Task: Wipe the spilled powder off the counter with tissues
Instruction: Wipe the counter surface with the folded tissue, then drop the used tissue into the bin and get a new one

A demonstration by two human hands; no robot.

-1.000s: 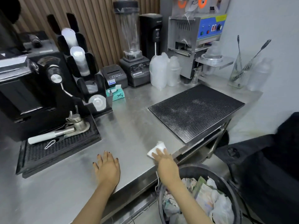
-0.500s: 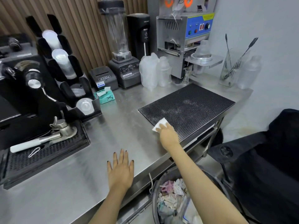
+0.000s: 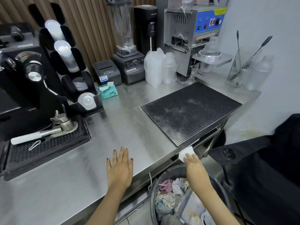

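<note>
My right hand (image 3: 194, 167) pinches a tissue (image 3: 186, 153) at the front edge of the desk (image 3: 138, 127), just beside the near corner of the black mat (image 3: 203, 101), which is dusted with powder (image 3: 191, 101). My left hand (image 3: 120, 169) lies flat on the desk, fingers spread. A full bin (image 3: 151, 197) stands below.

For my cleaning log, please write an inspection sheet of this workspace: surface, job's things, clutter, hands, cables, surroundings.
Surface: stainless steel counter, faint pale streaks; black rubber bar mat carries pale powder traces.
Job's things: white tissue at the counter's front edge; green tissue box at the back.
Clutter: grey blender, steel cup-sealing machine, black drip tray.
Hands: right hand pinches the tissue; left hand lies flat on the counter.
Cables: thin white cord hangs under the counter edge.
Surroundings: full round waste bin below; white wall.
</note>
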